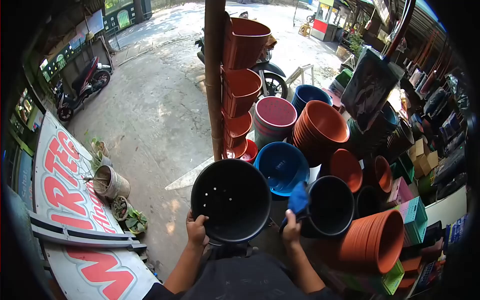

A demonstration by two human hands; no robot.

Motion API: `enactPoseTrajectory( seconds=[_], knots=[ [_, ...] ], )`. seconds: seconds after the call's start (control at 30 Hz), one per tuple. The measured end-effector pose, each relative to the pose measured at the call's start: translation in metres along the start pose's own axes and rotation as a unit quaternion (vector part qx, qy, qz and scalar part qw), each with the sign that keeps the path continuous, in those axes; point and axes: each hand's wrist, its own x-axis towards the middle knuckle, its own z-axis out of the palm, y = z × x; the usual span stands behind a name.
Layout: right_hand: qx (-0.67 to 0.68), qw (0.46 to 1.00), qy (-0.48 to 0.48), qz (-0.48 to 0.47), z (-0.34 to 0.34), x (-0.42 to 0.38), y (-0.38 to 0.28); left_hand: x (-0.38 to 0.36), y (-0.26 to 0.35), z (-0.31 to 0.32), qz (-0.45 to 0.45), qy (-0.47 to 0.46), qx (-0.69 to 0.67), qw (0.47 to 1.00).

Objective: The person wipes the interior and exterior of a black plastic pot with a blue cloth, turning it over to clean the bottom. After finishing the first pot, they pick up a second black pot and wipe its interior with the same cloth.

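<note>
In the head view, the left grip [197, 230] pinches the near left rim of a black plastic pot [239, 172], its thumb over the edge and its other fingers largely hidden by the pot wall. The pot's mouth opens just up and right of that grip; small pale dots show in its dark interior, too dim to tell fully. The right grip [291, 231] is closed on a bunched blue cloth [298, 198], which juts up from the thumb; how the fingers curl beneath cannot be seen. Just right of this grip is a dark bucket [331, 206]; whether they touch I cannot tell. Beyond the grip sits a blue tub [282, 167], its near side partly covered, and farther right, stacked terracotta-coloured pots [370, 239], their inner ones mostly concealed.
</note>
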Motion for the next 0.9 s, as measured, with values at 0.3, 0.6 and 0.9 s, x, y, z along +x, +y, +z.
enactPoseTrajectory(
  seconds=[0.3, 0.6, 0.9],
  knots=[
    [-0.416, 0.740, -0.438, -0.297, 0.116, -0.069, 0.006, -0.005, 0.019, 0.034, -0.001, 0.052, 0.013, 0.999],
    [-0.524, 0.690, -0.445, -0.228, 0.124, -0.061, -0.042, -0.018, 0.065, 0.057, -0.003, 0.061, -0.063, 0.996],
    [-0.512, 0.515, -0.328, -0.604, 0.040, -0.013, -0.029, -0.029, 0.131, 0.075, -0.031, -0.046, -0.006, 0.998]
  ],
)
